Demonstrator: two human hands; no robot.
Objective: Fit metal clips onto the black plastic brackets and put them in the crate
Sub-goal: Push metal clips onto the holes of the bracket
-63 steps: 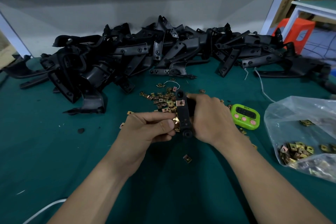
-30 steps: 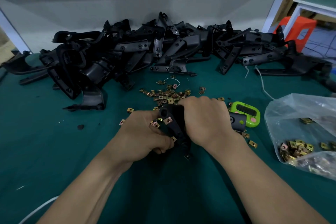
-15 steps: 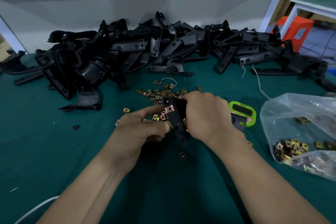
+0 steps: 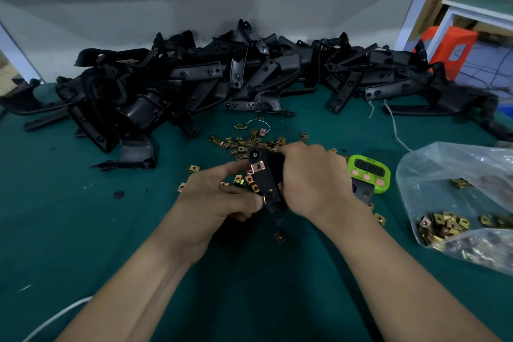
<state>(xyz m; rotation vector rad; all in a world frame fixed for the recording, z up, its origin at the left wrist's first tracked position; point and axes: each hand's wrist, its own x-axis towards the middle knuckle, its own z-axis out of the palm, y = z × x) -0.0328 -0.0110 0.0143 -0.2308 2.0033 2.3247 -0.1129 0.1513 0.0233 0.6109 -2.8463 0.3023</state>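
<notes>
Green matting covers the bench under your arms, and a grey wall panel rises behind it. Your right hand (image 4: 313, 180) has its fingers curled round a bracket (image 4: 268, 180), gripping it from the right side and holding it just above the mat (image 4: 83, 230). Your left hand (image 4: 219, 200) is narrowly closed. Its thumb and curled fingers pinch a second clip (image 4: 263, 199) against the bracket's left edge, near the lower end, while the forefinger reaches up towards the upper end.

The bracket is a black bar, tilted with its top leaning left. It has a round boss at each end and small holes along its face. A fitted clip (image 4: 258, 167), copper-coloured, sits over its upper left edge.

Loose clips (image 4: 249, 141) lie scattered just beyond your hands and under your left fingers. One lone clip (image 4: 280, 236) lies just nearer you than the bracket. Well beyond your hands, a pile (image 4: 194, 83) of black brackets runs across the back of the bench. Right of your right hand is a green timer (image 4: 369, 172), with a clear bag (image 4: 458, 203) of clips further right.
</notes>
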